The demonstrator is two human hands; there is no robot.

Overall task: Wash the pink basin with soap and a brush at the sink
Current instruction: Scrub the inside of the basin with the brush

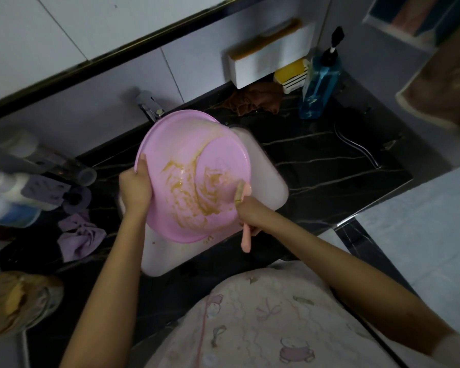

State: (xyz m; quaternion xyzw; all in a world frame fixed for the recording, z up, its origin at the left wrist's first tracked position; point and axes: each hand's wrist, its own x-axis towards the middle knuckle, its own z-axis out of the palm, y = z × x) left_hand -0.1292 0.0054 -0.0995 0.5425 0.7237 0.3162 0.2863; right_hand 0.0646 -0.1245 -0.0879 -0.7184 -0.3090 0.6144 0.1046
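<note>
The pink basin [186, 144] is tilted over the white sink [271, 179], its inside smeared with yellow-brown streaks. My left hand [136, 187] grips the basin's left rim. My right hand [250, 213] is closed around a pink-handled brush [246, 239], whose bristle head rests against the basin's inner wall at the lower right. The tap [150, 107] stands behind the basin, partly hidden by its rim.
A blue pump bottle [318, 88], a yellow soap on a dish [291, 75] and a brown cloth [255, 100] sit at the back of the black marble counter [329, 160]. Bottles [14, 197] and a purple cloth [79, 239] crowd the left side.
</note>
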